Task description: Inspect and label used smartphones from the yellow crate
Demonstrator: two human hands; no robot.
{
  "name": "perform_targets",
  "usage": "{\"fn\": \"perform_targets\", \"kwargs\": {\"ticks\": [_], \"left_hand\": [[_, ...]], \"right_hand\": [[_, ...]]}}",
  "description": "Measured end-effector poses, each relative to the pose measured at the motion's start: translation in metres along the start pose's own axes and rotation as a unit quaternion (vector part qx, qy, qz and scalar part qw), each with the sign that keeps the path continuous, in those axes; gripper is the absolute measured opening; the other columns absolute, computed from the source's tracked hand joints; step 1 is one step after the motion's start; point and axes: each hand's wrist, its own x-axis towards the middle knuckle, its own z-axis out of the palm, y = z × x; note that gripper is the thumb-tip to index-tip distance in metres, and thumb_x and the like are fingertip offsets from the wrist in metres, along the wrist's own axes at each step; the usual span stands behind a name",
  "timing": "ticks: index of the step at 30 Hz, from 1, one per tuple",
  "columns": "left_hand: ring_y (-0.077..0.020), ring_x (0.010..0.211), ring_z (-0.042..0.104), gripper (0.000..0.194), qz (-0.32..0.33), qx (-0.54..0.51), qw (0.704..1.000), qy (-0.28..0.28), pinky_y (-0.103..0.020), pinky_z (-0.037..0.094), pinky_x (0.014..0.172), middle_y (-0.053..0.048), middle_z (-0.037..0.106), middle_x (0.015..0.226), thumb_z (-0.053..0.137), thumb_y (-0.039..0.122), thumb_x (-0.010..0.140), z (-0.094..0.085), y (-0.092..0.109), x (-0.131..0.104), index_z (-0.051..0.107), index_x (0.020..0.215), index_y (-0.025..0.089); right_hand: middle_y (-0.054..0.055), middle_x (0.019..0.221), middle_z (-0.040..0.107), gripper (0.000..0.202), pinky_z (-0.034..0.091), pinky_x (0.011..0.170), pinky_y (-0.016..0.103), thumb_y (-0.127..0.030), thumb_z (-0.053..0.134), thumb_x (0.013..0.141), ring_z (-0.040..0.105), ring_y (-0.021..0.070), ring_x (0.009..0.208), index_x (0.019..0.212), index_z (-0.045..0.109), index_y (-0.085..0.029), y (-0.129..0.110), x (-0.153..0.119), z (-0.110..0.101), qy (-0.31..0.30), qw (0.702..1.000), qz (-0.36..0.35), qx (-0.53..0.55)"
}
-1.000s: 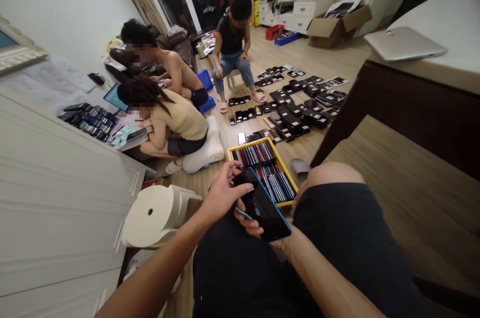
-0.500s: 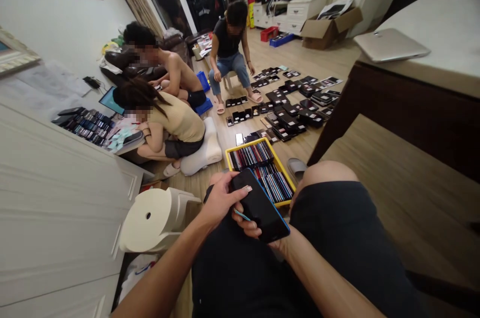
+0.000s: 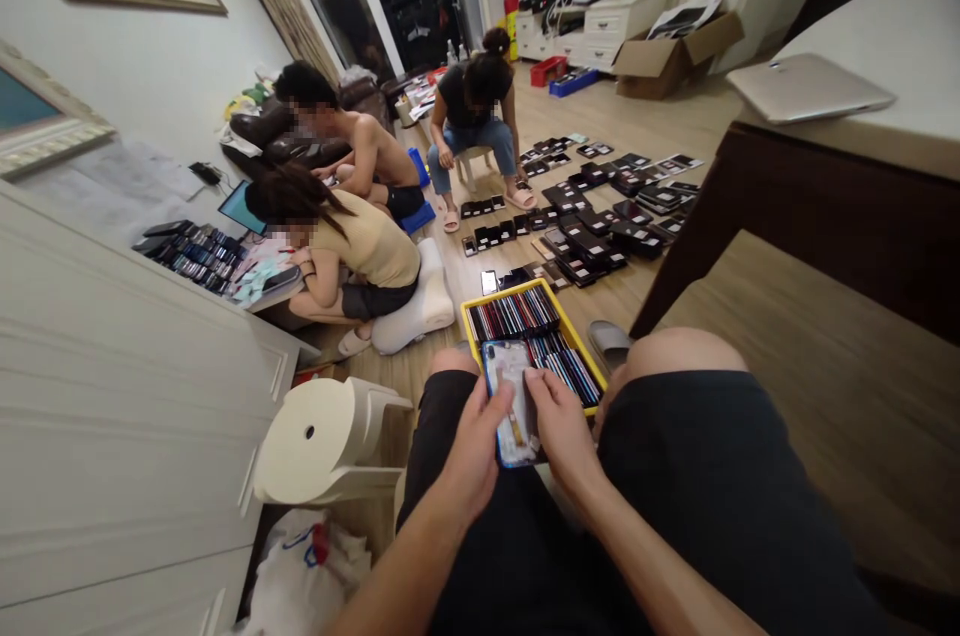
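A phone (image 3: 517,426) with a blue edge is held above my lap, its whitish, patterned face up. My left hand (image 3: 474,436) grips its left side, the thumb lying over that face. On the other side my right hand (image 3: 564,426) closes on the right edge, thumb on top. The fingers beneath the phone are hidden. Just beyond it, a yellow crate (image 3: 463,308) on the floor holds rows of upright phones (image 3: 517,314). The phone's far end overlaps the crate in view.
Rows of dark phones (image 3: 577,236) lie on the floor ahead. Three people sit beyond and to the left. A white stool (image 3: 300,446) and a bag (image 3: 307,586) are at my left. A table (image 3: 825,186) with a laptop (image 3: 810,86) stands at right.
The phone has turned from its black face to its whitish one and stands more upright in view. My right hand has come from beneath it to its right edge. The camera view has shifted slightly.
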Motion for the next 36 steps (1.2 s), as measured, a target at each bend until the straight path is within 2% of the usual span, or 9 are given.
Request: {"fn": "perform_targets", "kwargs": {"ticks": [2, 5, 9, 14, 22, 26, 29, 33, 36], "left_hand": [[-0.0294, 0.11, 0.067, 0.058, -0.028, -0.029, 0.999, 0.012, -0.04, 0.051, 0.098, -0.011, 0.073, 0.115, 0.085, 0.042, 0.074, 0.005, -0.01, -0.004, 0.067, 0.123, 0.018], [-0.0298, 0.107, 0.069, 0.057, -0.028, -0.05, 0.998, 0.029, -0.042, 0.052, 0.097, -0.012, 0.074, 0.109, 0.086, 0.043, 0.073, 0.008, -0.016, -0.005, 0.068, 0.12, 0.016], [-0.0294, 0.105, 0.07, 0.055, -0.019, -0.046, 0.999, 0.0, -0.044, 0.053, 0.097, -0.011, 0.074, 0.105, 0.086, 0.046, 0.072, 0.007, -0.009, -0.001, 0.07, 0.116, 0.016], [-0.0289, 0.099, 0.071, 0.055, -0.031, -0.027, 0.999, -0.021, -0.042, 0.055, 0.092, -0.011, 0.075, 0.098, 0.086, 0.049, 0.072, 0.003, -0.004, 0.0, 0.07, 0.112, 0.014], [-0.0273, 0.094, 0.072, 0.054, -0.053, -0.027, 0.998, -0.033, -0.038, 0.059, 0.084, -0.012, 0.075, 0.1, 0.083, 0.049, 0.076, 0.006, -0.009, 0.0, 0.069, 0.114, 0.012], [-0.0261, 0.086, 0.073, 0.053, -0.115, -0.037, 0.992, -0.033, -0.039, 0.061, 0.076, -0.013, 0.075, 0.101, 0.068, 0.057, 0.088, 0.007, -0.004, -0.003, 0.067, 0.119, 0.014], [-0.0255, 0.084, 0.073, 0.055, -0.151, -0.053, 0.987, -0.033, -0.038, 0.061, 0.073, -0.014, 0.075, 0.102, 0.054, 0.058, 0.095, 0.006, 0.002, -0.007, 0.065, 0.124, 0.014], [-0.026, 0.084, 0.073, 0.062, -0.165, -0.123, 0.974, -0.092, -0.038, 0.06, 0.072, -0.017, 0.073, 0.111, 0.038, 0.062, 0.099, 0.003, 0.009, -0.012, 0.062, 0.131, 0.015], [-0.0261, 0.081, 0.073, 0.063, -0.158, -0.184, 0.962, -0.125, -0.039, 0.059, 0.071, -0.019, 0.072, 0.116, 0.029, 0.06, 0.101, 0.0, 0.015, -0.017, 0.061, 0.132, 0.015]], "right_hand": [[0.003, 0.078, 0.066, 0.044, 0.044, 0.065, 0.029, -0.061, 0.051, 0.09, 0.057, 0.02, 0.072, 0.087, 0.064, -0.019, -0.005, -0.003, -0.004, 0.014, 0.999, -0.001, -0.03], [0.003, 0.077, 0.066, 0.041, 0.043, 0.065, 0.029, -0.058, 0.051, 0.091, 0.057, 0.0203, 0.071, 0.087, 0.066, -0.02, -0.016, -0.009, -0.01, 0.024, 0.997, -0.015, -0.069], [0.006, 0.083, 0.07, 0.038, 0.042, 0.069, 0.03, -0.052, 0.05, 0.094, 0.059, 0.0222, 0.075, 0.09, 0.068, -0.019, -0.028, -0.013, -0.015, 0.044, 0.986, -0.093, -0.131], [0.007, 0.087, 0.069, 0.033, 0.041, 0.073, 0.032, -0.047, 0.051, 0.097, 0.06, 0.0224, 0.077, 0.087, 0.066, -0.02, -0.027, -0.013, -0.021, 0.032, 0.961, -0.18, -0.208], [0.001, 0.069, 0.06, 0.044, 0.038, 0.066, 0.028, -0.053, 0.044, 0.1, 0.053, 0.0175, 0.066, 0.076, 0.061, -0.02, -0.025, -0.013, -0.038, -0.001, 0.969, -0.147, -0.197], [-0.001, 0.064, 0.051, 0.047, 0.036, 0.056, 0.026, -0.057, 0.044, 0.099, 0.049, 0.0157, 0.061, 0.075, 0.059, -0.019, -0.025, -0.016, -0.047, -0.041, 0.983, -0.102, -0.144], [0.0, 0.07, 0.059, 0.043, 0.043, 0.059, 0.027, -0.057, 0.05, 0.097, 0.057, 0.0173, 0.064, 0.083, 0.064, -0.018, -0.027, -0.018, -0.054, -0.067, 0.986, -0.092, -0.118], [0.006, 0.092, 0.071, 0.043, 0.054, 0.07, 0.033, -0.057, 0.063, 0.087, 0.066, 0.0211, 0.076, 0.102, 0.07, -0.017, -0.027, -0.018, -0.074, 0.017, 0.995, -0.08, -0.065], [0.006, 0.088, 0.071, 0.053, 0.058, 0.068, 0.035, -0.057, 0.074, 0.074, 0.067, 0.0214, 0.071, 0.109, 0.067, -0.018, -0.025, -0.018, -0.094, 0.067, 0.996, -0.051, -0.026]]}}
